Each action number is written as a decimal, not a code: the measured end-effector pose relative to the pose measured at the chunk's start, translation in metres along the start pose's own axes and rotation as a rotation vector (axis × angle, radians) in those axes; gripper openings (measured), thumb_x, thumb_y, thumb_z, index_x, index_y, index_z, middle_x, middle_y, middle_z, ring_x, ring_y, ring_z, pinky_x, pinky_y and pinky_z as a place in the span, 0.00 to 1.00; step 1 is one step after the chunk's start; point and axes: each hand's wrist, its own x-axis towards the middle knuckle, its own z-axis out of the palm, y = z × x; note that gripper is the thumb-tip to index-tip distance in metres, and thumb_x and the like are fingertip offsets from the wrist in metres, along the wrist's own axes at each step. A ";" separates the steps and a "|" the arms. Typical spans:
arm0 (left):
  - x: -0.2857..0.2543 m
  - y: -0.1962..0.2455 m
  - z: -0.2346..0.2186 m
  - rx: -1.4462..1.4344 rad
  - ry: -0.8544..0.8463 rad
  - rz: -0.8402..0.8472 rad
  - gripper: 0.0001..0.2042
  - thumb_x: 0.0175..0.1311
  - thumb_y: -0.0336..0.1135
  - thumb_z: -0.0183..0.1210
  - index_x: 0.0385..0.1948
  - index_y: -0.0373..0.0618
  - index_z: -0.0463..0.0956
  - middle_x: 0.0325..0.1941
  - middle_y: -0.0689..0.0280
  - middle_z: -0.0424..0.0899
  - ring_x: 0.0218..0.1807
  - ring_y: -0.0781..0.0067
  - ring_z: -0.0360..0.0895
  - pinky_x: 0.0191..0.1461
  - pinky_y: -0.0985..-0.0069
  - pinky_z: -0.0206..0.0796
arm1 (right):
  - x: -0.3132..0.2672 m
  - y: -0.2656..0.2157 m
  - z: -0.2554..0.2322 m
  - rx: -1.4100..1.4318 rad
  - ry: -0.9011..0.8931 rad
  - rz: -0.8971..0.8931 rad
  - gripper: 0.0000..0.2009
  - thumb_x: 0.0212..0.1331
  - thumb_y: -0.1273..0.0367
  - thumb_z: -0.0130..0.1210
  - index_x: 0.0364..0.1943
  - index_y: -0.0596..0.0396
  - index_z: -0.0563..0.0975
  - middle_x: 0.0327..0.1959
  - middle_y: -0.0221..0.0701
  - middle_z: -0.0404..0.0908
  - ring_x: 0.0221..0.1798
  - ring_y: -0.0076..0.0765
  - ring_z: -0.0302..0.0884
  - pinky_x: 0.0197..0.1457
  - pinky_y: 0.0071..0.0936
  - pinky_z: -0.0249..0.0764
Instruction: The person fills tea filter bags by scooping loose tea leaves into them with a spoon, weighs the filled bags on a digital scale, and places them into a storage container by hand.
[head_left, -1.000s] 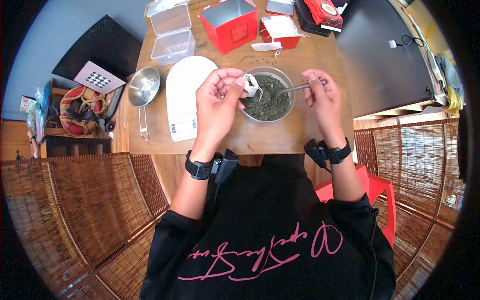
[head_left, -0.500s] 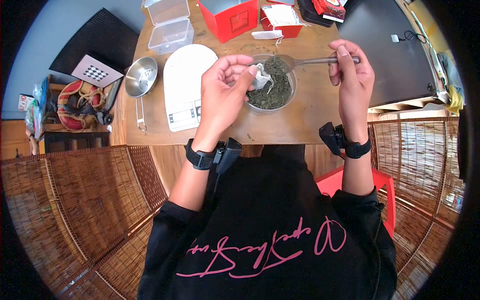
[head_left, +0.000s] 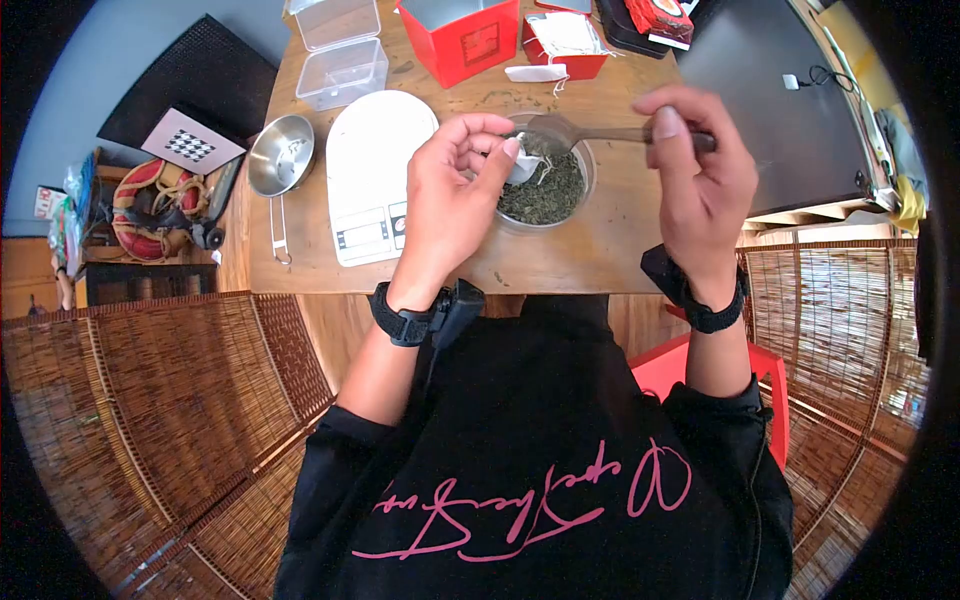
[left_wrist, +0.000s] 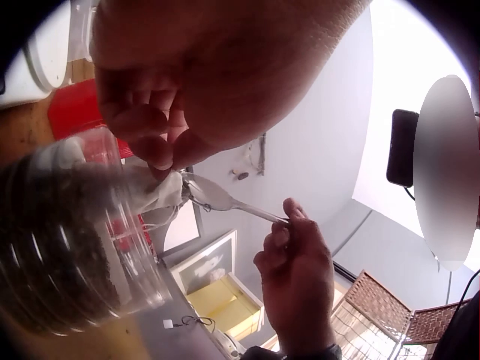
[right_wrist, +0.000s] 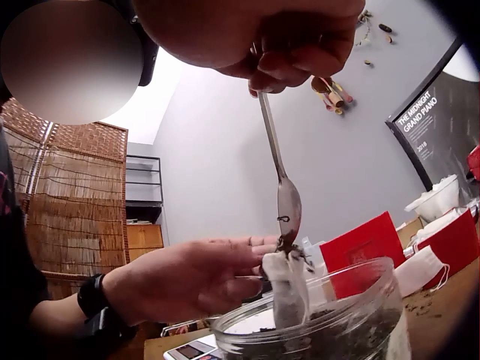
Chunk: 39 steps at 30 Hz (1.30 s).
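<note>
My left hand point(head_left: 455, 190) pinches a small white drawstring pouch point(right_wrist: 287, 289) by its top, above a round clear jar point(head_left: 592, 190) of dark dried leaves point(head_left: 545, 203). The pouch's string hangs loose. My right hand point(head_left: 705, 170) grips the handle end of a metal spoon point(head_left: 625, 132) that reaches left across the jar. In the right wrist view the spoon points steeply down, its bowl point(right_wrist: 289, 206) tilted right at the pouch's mouth. A clump of leaves point(right_wrist: 294, 251) sits between spoon tip and pouch opening. How full the pouch is stays hidden.
Left of the jar lies a white kitchen scale point(head_left: 372, 160), with a steel long-handled cup point(head_left: 283, 152) beside it. Behind stand an open clear plastic box point(head_left: 343, 75), a red box point(head_left: 460, 40) and a smaller red box point(head_left: 578, 66) of white pouches. One pouch point(head_left: 535, 73) lies before it.
The spoon has come up out of the leaves in the jar with a load and now tips at the pouch's mouth. My right hand has moved up and rightward; the left keeps its pinch.
</note>
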 end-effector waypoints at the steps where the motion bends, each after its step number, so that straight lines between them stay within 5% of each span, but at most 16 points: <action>1: 0.000 0.000 0.000 0.015 -0.001 0.004 0.09 0.69 0.25 0.63 0.48 0.34 0.80 0.35 0.68 0.86 0.34 0.87 0.78 0.39 0.84 0.71 | -0.002 -0.003 0.001 -0.059 -0.076 -0.002 0.07 0.75 0.72 0.54 0.47 0.58 0.82 0.29 0.23 0.82 0.28 0.12 0.71 0.30 0.18 0.66; 8: -0.002 -0.001 0.000 -0.008 0.010 0.016 0.09 0.70 0.25 0.63 0.48 0.35 0.80 0.35 0.68 0.87 0.34 0.86 0.78 0.38 0.84 0.70 | 0.000 -0.012 0.004 -0.075 -0.046 0.000 0.07 0.72 0.73 0.55 0.46 0.58 0.82 0.30 0.30 0.85 0.27 0.20 0.77 0.31 0.21 0.71; 12: -0.004 0.004 0.001 0.002 0.015 -0.031 0.09 0.70 0.26 0.63 0.49 0.36 0.80 0.37 0.68 0.87 0.34 0.87 0.78 0.37 0.85 0.68 | 0.001 -0.016 0.003 -0.194 -0.195 -0.026 0.06 0.68 0.76 0.56 0.43 0.57 0.83 0.25 0.30 0.82 0.22 0.23 0.75 0.27 0.24 0.69; 18: -0.004 0.000 0.000 0.003 0.016 0.029 0.09 0.70 0.25 0.62 0.49 0.36 0.80 0.36 0.68 0.87 0.33 0.86 0.77 0.36 0.85 0.68 | -0.006 -0.018 0.004 -0.085 -0.084 0.126 0.06 0.68 0.76 0.56 0.42 0.57 0.83 0.24 0.32 0.81 0.21 0.22 0.75 0.27 0.24 0.68; 22: -0.004 -0.006 0.001 0.006 -0.014 0.064 0.09 0.70 0.25 0.62 0.48 0.36 0.81 0.35 0.68 0.86 0.32 0.87 0.75 0.33 0.85 0.64 | -0.007 -0.017 0.004 -0.115 -0.139 0.066 0.06 0.68 0.77 0.56 0.43 0.58 0.83 0.26 0.31 0.82 0.22 0.21 0.75 0.28 0.22 0.69; 26: -0.003 0.001 0.001 0.001 -0.009 0.030 0.09 0.70 0.24 0.62 0.48 0.36 0.81 0.35 0.68 0.87 0.31 0.88 0.75 0.32 0.85 0.63 | -0.008 -0.017 0.007 -0.073 -0.012 0.040 0.06 0.69 0.76 0.55 0.44 0.58 0.83 0.25 0.31 0.82 0.22 0.21 0.75 0.28 0.22 0.69; 30: -0.002 0.001 0.003 0.017 -0.018 0.033 0.08 0.70 0.24 0.62 0.48 0.36 0.81 0.35 0.68 0.87 0.31 0.88 0.76 0.33 0.86 0.64 | -0.011 -0.018 0.002 -0.132 -0.133 0.069 0.06 0.71 0.74 0.55 0.44 0.59 0.83 0.28 0.28 0.83 0.25 0.17 0.74 0.28 0.22 0.67; 34: 0.000 0.007 -0.003 0.056 -0.015 -0.010 0.09 0.73 0.27 0.62 0.50 0.38 0.81 0.36 0.73 0.85 0.33 0.90 0.74 0.36 0.86 0.68 | -0.013 -0.004 -0.008 -0.027 0.118 0.128 0.08 0.75 0.71 0.52 0.46 0.58 0.82 0.28 0.23 0.79 0.25 0.15 0.68 0.29 0.20 0.64; 39: 0.007 0.009 -0.014 0.087 0.007 0.028 0.09 0.72 0.28 0.63 0.49 0.36 0.85 0.35 0.69 0.88 0.32 0.87 0.76 0.37 0.84 0.69 | -0.027 0.008 -0.010 -0.254 -0.097 0.295 0.06 0.72 0.72 0.54 0.46 0.56 0.81 0.21 0.33 0.77 0.21 0.23 0.71 0.27 0.25 0.65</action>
